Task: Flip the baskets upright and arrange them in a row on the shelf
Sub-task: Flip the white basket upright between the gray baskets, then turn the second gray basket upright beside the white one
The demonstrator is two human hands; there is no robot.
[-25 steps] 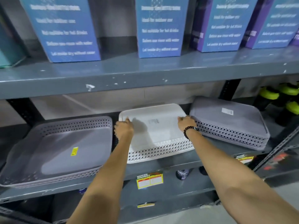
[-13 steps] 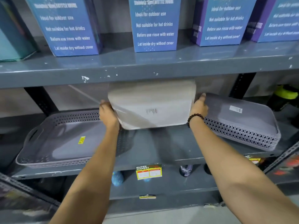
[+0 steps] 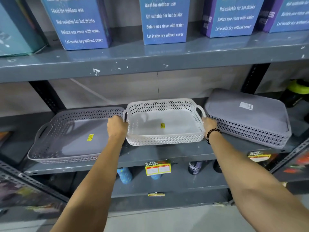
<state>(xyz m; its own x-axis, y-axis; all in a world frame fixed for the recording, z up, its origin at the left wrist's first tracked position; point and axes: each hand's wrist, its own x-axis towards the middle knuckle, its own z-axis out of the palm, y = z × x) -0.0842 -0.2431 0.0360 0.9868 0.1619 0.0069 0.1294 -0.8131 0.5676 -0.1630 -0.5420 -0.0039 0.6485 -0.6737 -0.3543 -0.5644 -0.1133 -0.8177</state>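
A white perforated basket (image 3: 164, 139) stands upright, open side up, in the middle of the grey shelf (image 3: 167, 154), with a small yellow sticker inside. My left hand (image 3: 117, 126) grips its left rim by the handle. My right hand (image 3: 209, 123), with a black bead bracelet at the wrist, grips its right rim. A grey basket (image 3: 66, 154) sits upright to the left, touching or nearly touching the white one. Another grey basket (image 3: 247, 118) lies upside down to the right, bottom up with a white label.
The upper shelf (image 3: 150, 64) hangs close above the baskets and carries several blue boxes (image 3: 164, 20). A black upright post (image 3: 252, 77) stands behind the right basket. Green-lidded bottles (image 3: 299, 87) are at far right. Price tags (image 3: 158, 168) hang on the shelf edge, bottles below.
The white basket lay upside down a second ago, was lifted and tilted on edge, and now rests open side up. Both hands stayed on its sides throughout.
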